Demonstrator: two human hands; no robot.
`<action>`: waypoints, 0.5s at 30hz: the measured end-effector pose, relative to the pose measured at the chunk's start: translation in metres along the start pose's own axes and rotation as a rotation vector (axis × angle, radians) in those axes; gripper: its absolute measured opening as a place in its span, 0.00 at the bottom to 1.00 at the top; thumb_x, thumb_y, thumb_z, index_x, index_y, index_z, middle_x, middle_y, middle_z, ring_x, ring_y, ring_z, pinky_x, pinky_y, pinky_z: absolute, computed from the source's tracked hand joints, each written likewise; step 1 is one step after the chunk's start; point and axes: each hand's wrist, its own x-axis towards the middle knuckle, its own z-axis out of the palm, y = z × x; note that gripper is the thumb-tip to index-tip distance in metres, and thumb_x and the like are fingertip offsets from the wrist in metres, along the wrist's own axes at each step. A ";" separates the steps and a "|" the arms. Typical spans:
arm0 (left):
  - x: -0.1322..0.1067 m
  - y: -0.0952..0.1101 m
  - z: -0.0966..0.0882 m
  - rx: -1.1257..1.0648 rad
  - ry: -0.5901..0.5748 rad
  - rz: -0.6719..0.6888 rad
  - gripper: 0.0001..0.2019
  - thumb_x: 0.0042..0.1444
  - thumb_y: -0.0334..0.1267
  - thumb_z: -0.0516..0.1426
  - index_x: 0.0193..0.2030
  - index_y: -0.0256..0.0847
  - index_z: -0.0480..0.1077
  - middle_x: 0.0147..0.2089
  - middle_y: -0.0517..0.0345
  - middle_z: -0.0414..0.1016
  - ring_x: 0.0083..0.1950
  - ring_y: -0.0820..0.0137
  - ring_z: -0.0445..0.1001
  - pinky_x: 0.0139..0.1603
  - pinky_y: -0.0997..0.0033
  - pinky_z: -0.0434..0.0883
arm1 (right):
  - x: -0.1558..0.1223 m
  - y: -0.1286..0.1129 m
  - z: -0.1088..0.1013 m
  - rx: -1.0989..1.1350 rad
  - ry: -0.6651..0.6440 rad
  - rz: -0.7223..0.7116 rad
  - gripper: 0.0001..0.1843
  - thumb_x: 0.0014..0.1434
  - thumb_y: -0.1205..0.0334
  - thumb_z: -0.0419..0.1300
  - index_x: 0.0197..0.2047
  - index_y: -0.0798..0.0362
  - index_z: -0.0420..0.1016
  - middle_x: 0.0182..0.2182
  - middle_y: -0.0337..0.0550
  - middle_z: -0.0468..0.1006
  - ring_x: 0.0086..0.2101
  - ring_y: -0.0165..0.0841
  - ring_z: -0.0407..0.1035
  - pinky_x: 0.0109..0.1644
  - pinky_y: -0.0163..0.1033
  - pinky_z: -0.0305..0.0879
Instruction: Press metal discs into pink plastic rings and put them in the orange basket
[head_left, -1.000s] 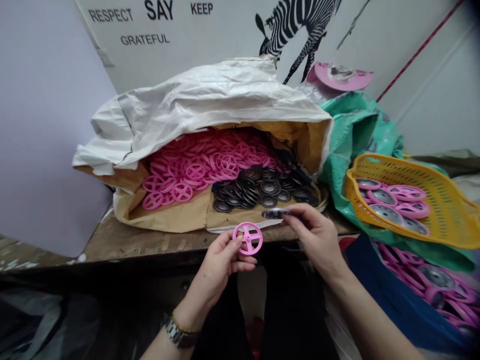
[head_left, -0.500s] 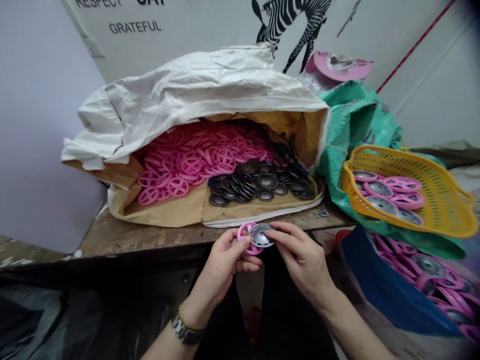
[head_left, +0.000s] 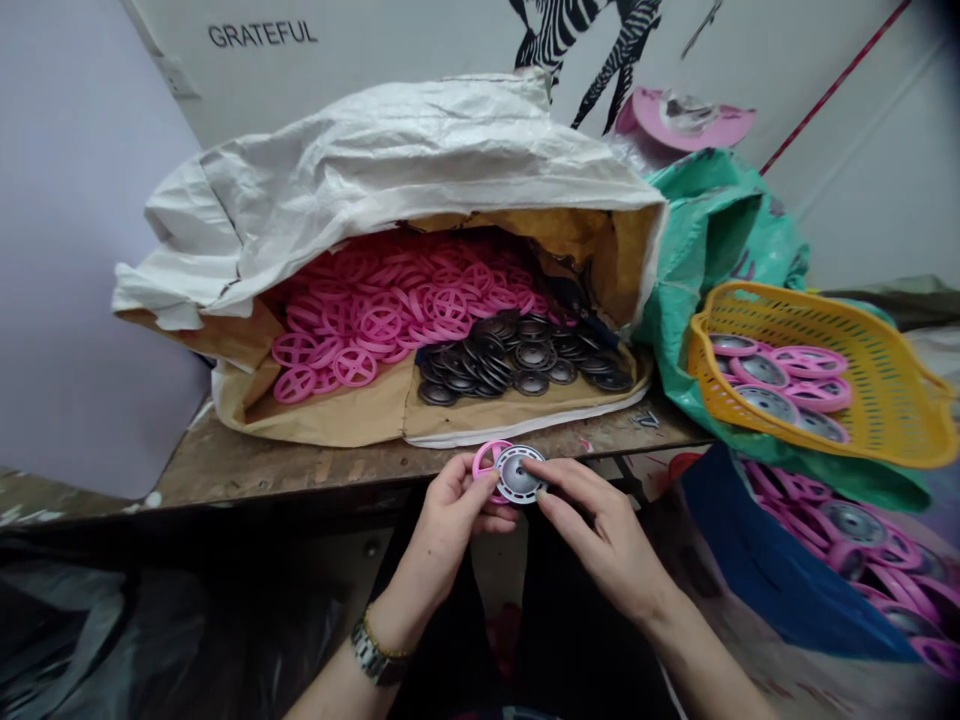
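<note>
My left hand (head_left: 450, 520) pinches a pink spoked plastic wheel (head_left: 486, 458) by its rim, just below the bench edge. My right hand (head_left: 600, 530) holds a grey metal disc (head_left: 517, 474) flat against that wheel's face, fingertips on the disc's edge. The disc covers most of the wheel. Behind them an open white sack (head_left: 390, 180) lies on the wooden bench (head_left: 300, 465), with a heap of pink wheels (head_left: 390, 310) on the left and a heap of dark metal discs (head_left: 517, 360) on the right.
A yellow plastic basket (head_left: 885, 390) at the right holds several pink wheels fitted with discs. More of them lie in a blue bag (head_left: 780, 570) below it. A green sack (head_left: 705, 250) stands behind the basket. Black plastic (head_left: 112, 630) fills the lower left.
A second ago the disc was held apart at the right of the wheel; my right hand has brought it onto the wheel's face. Both hands have shifted slightly.
</note>
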 end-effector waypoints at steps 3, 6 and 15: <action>0.000 -0.004 -0.001 0.089 -0.002 0.033 0.18 0.53 0.47 0.64 0.45 0.37 0.71 0.34 0.57 0.76 0.31 0.72 0.77 0.32 0.73 0.78 | 0.000 0.008 0.008 0.179 0.178 0.180 0.14 0.58 0.58 0.63 0.48 0.48 0.79 0.43 0.44 0.81 0.43 0.38 0.74 0.48 0.42 0.70; 0.001 -0.006 -0.004 0.241 0.012 0.103 0.13 0.56 0.46 0.61 0.41 0.38 0.71 0.34 0.57 0.75 0.33 0.69 0.76 0.34 0.71 0.77 | 0.000 0.018 0.011 0.488 0.317 0.378 0.24 0.52 0.57 0.69 0.53 0.48 0.74 0.33 0.38 0.80 0.32 0.33 0.72 0.34 0.36 0.69; -0.002 -0.014 -0.022 0.891 -0.051 0.702 0.13 0.62 0.30 0.51 0.45 0.44 0.75 0.47 0.49 0.75 0.49 0.63 0.73 0.53 0.65 0.69 | -0.010 0.023 0.001 1.106 0.218 0.721 0.13 0.51 0.58 0.72 0.38 0.49 0.76 0.37 0.36 0.80 0.34 0.28 0.72 0.37 0.34 0.72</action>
